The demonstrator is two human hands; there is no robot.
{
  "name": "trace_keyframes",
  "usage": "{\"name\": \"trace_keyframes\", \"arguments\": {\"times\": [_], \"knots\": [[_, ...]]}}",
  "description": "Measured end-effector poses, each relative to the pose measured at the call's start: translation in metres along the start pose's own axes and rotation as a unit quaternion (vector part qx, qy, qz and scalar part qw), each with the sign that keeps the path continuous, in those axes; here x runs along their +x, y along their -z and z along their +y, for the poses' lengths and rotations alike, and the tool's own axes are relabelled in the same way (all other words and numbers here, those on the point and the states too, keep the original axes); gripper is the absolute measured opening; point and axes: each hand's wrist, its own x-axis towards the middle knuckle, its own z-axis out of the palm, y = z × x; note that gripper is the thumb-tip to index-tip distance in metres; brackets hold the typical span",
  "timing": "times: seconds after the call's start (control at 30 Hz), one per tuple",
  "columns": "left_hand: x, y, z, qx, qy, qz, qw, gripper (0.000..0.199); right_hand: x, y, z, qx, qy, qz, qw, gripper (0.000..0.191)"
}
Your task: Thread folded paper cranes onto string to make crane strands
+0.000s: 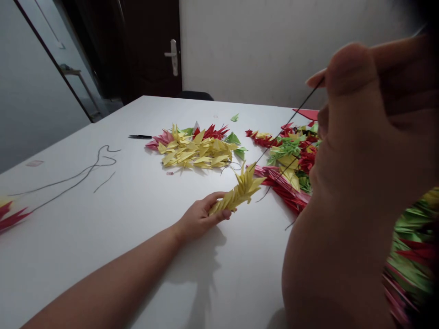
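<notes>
Left hand low over the white table, fingers curled and closed around the lower end of a stacked column of folded yellow paper units. Column slanting up and away from the palm; any contact between hand and tabletop hard to judge. Right hand large and blurred close to the lens, cut off by the right side of the frame. Thumb and forefinger pressed together on a thin dark thread, the pinch itself hidden behind the thumb. Thread running down toward the tip of the yellow column, its way in among the folds too fine to make out.

Farther along the table, a heap of loose yellow paper units with red, pink and green ones at its edges. To the right, a red, green and yellow heap, partly hidden behind the right hand. At lower right, another colourful heap, blurred and cut off. At the left edge, a cut-off red and yellow paper piece beside a loose dark cord. Near the yellow heap, a slim black object, too small to identify.
</notes>
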Motion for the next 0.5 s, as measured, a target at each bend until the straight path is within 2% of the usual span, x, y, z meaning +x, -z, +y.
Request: {"name": "trace_keyframes", "arguments": {"times": [0.17,0.5], "knots": [[-0.0009,0.0002,0.0017,0.08,-0.004,0.039,0.996,0.041,-0.0014,-0.0006,-0.0022,0.0,-0.003,-0.012,1.0,0.019],[-0.0034,-0.0006,0.009,0.215,0.003,0.035,0.976,0.035,0.0019,0.0004,0.0047,-0.016,0.013,0.002,1.0,0.017]]}}
